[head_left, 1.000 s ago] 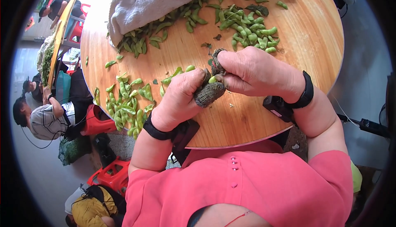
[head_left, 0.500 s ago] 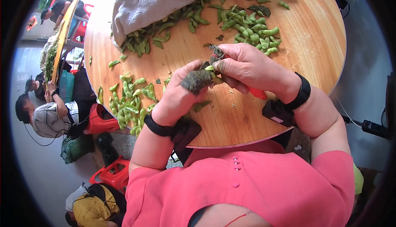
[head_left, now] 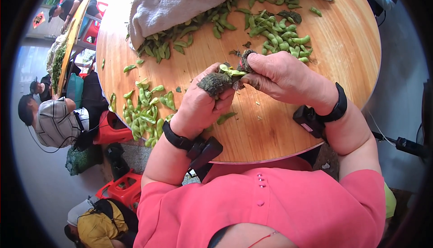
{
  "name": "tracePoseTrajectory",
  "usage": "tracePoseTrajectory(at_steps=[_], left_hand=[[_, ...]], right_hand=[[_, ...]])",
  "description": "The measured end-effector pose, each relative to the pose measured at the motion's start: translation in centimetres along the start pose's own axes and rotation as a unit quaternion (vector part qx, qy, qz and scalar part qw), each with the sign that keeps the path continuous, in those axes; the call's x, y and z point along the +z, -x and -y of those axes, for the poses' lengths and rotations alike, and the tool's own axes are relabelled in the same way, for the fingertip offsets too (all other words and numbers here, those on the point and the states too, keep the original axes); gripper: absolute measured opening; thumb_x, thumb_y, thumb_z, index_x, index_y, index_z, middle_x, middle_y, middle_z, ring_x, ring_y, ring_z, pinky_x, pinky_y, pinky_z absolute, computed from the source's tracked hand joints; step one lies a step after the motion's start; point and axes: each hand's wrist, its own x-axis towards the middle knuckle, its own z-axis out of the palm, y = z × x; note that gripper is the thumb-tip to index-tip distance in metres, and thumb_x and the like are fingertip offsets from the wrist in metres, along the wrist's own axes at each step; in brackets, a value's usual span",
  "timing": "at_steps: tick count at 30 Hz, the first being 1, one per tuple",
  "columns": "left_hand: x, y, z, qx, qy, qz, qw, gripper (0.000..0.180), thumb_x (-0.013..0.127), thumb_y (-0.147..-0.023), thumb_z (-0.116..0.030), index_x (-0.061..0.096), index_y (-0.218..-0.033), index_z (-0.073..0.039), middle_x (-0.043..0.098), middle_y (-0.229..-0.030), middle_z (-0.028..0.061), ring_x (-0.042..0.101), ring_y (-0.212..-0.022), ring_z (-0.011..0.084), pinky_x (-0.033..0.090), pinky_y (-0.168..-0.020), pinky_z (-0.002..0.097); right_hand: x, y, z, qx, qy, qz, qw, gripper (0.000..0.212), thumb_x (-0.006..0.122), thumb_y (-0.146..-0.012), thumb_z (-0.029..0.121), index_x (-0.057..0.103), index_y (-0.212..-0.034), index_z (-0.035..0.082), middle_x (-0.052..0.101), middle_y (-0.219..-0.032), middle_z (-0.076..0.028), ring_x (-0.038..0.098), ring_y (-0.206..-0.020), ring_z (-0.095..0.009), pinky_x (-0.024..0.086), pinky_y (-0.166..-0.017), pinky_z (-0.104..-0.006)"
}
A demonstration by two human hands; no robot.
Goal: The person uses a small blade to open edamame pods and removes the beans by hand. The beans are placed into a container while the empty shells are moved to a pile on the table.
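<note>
Tabletop [head_left: 279, 130] of pale wood, round and broad, spread before the person. Across its far side lay a grey cloth [head_left: 180, 4], with green pods poking from under its near edge. A heap of plump pods [head_left: 279, 31] sat at the far right, and a looser cluster of pods [head_left: 146, 110] lay at the near left, beside the left forearm.

Between these piles worked the two hands, nearly touching. The right hand [head_left: 288, 79] had its thumb and fingers pinched together at the right end of a small pale green pod [head_left: 231, 71]; the left hand [head_left: 198, 106] was curled up close at the other end. Dark coverings, one at the left fingers [head_left: 214, 84] and a smaller one at the right fingertips [head_left: 246, 61], masked the contact, so I could not tell how firmly the left fingers grasped it.

Half a second earlier less of that pod had shown; now its pale sides lay exposed between the hands, and the red piece below the right palm had gone from view. I judged the work on this pod to be partway along.

Smallest were pale crumbs [head_left: 257, 103] on the wood, near the right hand.
</note>
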Motion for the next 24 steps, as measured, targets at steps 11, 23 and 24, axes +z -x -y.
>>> tracePoseTrajectory(at_steps=[11, 23, 24], left_hand=[[0.0, 0.8, -0.4, 0.067, -0.256, 0.023, 0.964, 0.022, 0.044, -0.093, -0.023, 0.052, -0.091, -0.002, 0.042, -0.061, -0.0003, 0.035, -0.048, 0.0062, 0.028, -0.044, 0.0204], [0.0, 1.1, -0.4, 0.265, -0.549, 0.004, 0.793, 0.025, 0.062, -0.077, 0.006, 0.059, -0.101, -0.001, 0.059, -0.089, 0.0042, 0.055, -0.077, 0.0116, 0.046, -0.068, 0.0249], [-0.4, 0.7, 0.1, 0.206, -0.437, 0.002, 0.875, 0.024, 0.062, -0.079, 0.001, 0.059, -0.103, -0.001, 0.059, -0.091, 0.0037, 0.055, -0.077, 0.0103, 0.045, -0.069, 0.0234]], right_hand=[[-1.0, 0.1, 1.4, -0.055, 0.192, 0.014, 0.980, 0.005, 0.056, -0.083, 0.012, 0.051, -0.085, 0.011, 0.053, -0.064, -0.008, 0.059, -0.056, -0.027, 0.044, -0.044, -0.0354], [-0.2, 0.2, 1.2, -0.043, 0.091, -0.005, 0.995, 0.009, 0.058, -0.085, 0.015, 0.052, -0.083, 0.009, 0.053, -0.062, -0.009, 0.060, -0.057, -0.026, 0.045, -0.045, -0.0343], [0.0, 0.3, 1.0, -0.036, 0.055, 0.003, 0.998, 0.013, 0.059, -0.087, 0.018, 0.052, -0.082, 0.008, 0.053, -0.062, -0.010, 0.060, -0.057, -0.026, 0.045, -0.045, -0.0338]])
